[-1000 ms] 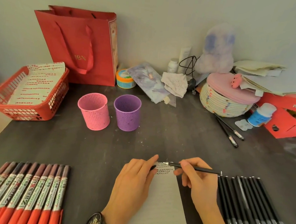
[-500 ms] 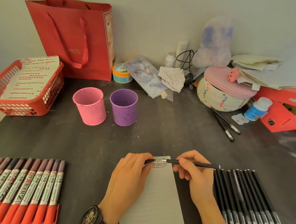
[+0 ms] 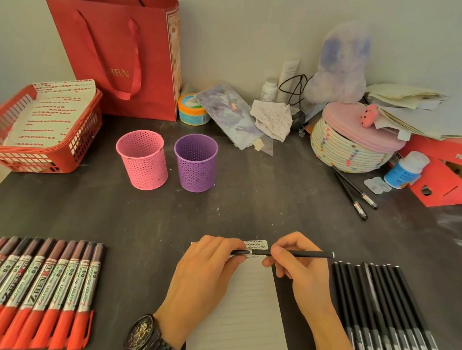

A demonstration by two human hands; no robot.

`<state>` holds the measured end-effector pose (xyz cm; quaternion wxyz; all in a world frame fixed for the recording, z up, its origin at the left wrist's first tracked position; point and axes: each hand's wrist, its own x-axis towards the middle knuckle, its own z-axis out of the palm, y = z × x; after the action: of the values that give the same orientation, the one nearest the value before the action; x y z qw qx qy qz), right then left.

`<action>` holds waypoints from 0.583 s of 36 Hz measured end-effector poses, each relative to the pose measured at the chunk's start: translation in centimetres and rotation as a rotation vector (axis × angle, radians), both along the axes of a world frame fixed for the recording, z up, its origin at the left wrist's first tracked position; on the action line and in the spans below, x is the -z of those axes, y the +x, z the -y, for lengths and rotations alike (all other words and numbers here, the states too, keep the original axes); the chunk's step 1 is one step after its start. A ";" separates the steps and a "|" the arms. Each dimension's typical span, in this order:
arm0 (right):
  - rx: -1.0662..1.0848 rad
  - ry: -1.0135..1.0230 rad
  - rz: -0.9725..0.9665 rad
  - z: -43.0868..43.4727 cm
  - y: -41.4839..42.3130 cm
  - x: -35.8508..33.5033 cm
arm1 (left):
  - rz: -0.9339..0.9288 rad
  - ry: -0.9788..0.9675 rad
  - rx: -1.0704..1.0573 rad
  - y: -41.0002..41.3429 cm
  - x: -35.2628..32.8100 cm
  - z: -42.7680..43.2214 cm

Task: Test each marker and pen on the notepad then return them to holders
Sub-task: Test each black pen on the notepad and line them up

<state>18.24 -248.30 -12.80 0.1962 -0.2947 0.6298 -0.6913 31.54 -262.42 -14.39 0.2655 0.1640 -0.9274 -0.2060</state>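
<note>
Pinching a slim black pen [image 3: 301, 253] level over the notepad [image 3: 242, 312]: left hand [image 3: 204, 271], right hand [image 3: 299, 272].

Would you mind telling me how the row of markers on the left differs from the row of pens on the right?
The markers are thick, the pens slim. The markers have red ends and printed white labels; the pens are mostly black. The markers lie left of the notepad, the pens right of it. Both lie in neat rows on the table.

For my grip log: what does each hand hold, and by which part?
Right hand pinches the black pen by its front barrel; left hand grips the cap at its tip.
</note>
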 end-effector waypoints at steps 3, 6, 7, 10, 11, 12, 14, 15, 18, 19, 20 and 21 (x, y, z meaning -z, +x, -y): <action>-0.010 0.019 -0.018 0.0 0.0 0.0 | -0.010 -0.010 0.008 0.0 0.0 0.0; -0.020 0.045 -0.037 0.0 -0.1 0.0 | -0.009 -0.010 0.010 0.1 0.0 -0.1; -0.028 0.052 -0.046 -0.1 -0.1 0.1 | -0.005 -0.014 0.007 0.1 0.0 -0.1; -0.037 0.070 -0.062 -0.1 0.0 0.0 | -0.003 -0.009 0.006 0.0 -0.1 -0.1; -0.036 0.073 -0.063 -0.1 0.0 -0.1 | -0.009 -0.004 0.010 0.0 -0.2 -0.2; -0.037 0.075 -0.063 0.0 0.0 -0.2 | -0.017 0.010 0.017 0.0 -0.2 -0.2; -0.048 0.091 -0.072 0.1 0.0 -0.2 | -0.031 0.053 0.032 0.0 -0.2 -0.3; -0.060 0.103 -0.085 0.1 0.0 -0.3 | -0.031 0.067 0.037 0.1 -0.2 -0.4; -0.086 0.132 -0.131 0.1 0.1 -0.5 | -0.034 0.097 0.042 0.2 -0.1 -0.4; -0.087 0.135 -0.133 0.2 0.1 -0.6 | -0.040 0.111 0.041 0.2 -0.1 -0.4; -0.086 0.136 -0.129 0.2 0.1 -0.8 | -0.048 0.118 0.041 0.2 -0.1 -0.4; -0.085 0.136 -0.127 0.2 0.1 -0.9 | -0.059 0.118 0.042 0.2 -0.1 -0.4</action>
<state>18.36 -248.48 -11.93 0.2048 -0.3501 0.6736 -0.6179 31.70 -261.98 -14.30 0.2781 0.1535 -0.9088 -0.2706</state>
